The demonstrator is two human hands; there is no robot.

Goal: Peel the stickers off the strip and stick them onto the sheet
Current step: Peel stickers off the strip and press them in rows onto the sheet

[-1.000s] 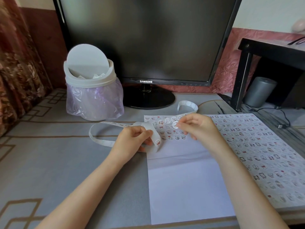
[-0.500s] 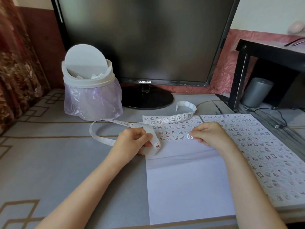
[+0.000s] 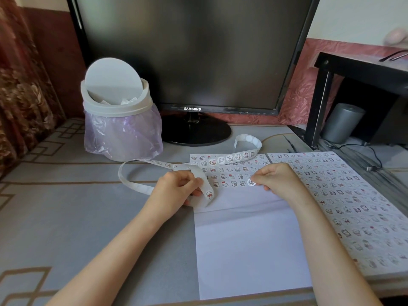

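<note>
A long white strip [image 3: 136, 186] of round cartoon stickers loops over the table and across the top of a white sheet [image 3: 249, 244]. My left hand [image 3: 176, 191] grips the strip at the sheet's left edge, one sticker showing on the bend just below my fingers. My right hand [image 3: 278, 180] pinches a single round sticker [image 3: 251, 183] and holds it down against the sheet at the end of the lowest sticker row. Several rows of stickers fill the sheet's top; its lower part is blank.
A second sheet [image 3: 344, 199] full of stickers lies to the right. A white swing-lid bin [image 3: 119, 111] with a plastic bag stands at the back left, a black monitor [image 3: 194, 54] behind. A black side table [image 3: 362, 85] and cables are at the far right.
My right hand carried the peeled sticker from near the strip down and right to the sheet's lowest row. The left hand kept its hold on the strip.
</note>
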